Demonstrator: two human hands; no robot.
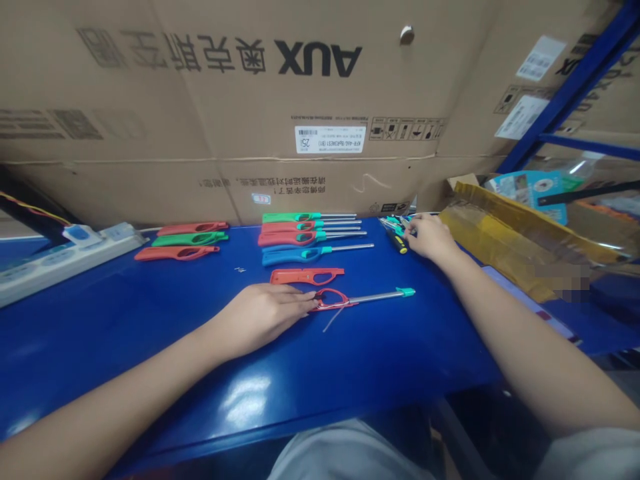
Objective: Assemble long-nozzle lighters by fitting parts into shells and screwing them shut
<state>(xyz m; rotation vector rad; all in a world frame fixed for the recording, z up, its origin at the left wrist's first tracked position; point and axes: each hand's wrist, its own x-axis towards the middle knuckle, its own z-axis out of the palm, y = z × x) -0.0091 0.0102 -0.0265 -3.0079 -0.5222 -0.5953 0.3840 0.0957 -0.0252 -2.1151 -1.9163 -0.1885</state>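
Observation:
My left hand point(265, 317) lies over the handle of a red lighter, its fingers together on the part left of the trigger loop. From that lighter a metal tube point(375, 297) with a green tip points right, and a thin clear strand hangs below the loop. Just above is a loose red handle shell point(305, 275). My right hand point(430, 237) is at the back right, fingers bent over a small pile of green and metal parts point(395, 223), beside a black and yellow tool point(399, 241). What its fingertips hold is too small to make out.
Several lighters point(315, 237) lie in a column at the back. Red and green shells point(193, 239) are further left, near a white power strip point(70, 260). An open taped box point(505, 233) stands right; large cardboard point(225, 100) walls the back.

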